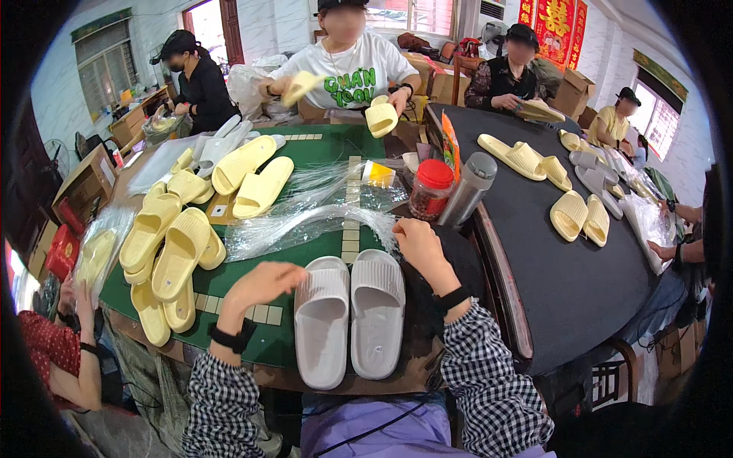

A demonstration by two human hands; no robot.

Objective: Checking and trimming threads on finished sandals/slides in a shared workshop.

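A pair of grey slide slippers [322, 336] lies side by side at the table edge in front of me, toes pointing away. My left hand [267, 286] is beside the left slipper's ribbed strap, fingers stretched out and holding nothing. Beyond the slippers lies a bundle of thin clear plastic strands [321, 223]. At its right end, my right hand [420, 244] has its fingers curled and pinched on the strand tips; how many strands it grips is too fine to see.
Yellow slippers [181, 252] are piled on the left of the green table [267, 294]. A red-lidded jar [432, 191] and a grey flask [469, 187] stand to the right. More slippers lie on the black table [527, 221]. Several people work around both tables; one across holds yellow slippers [380, 118].
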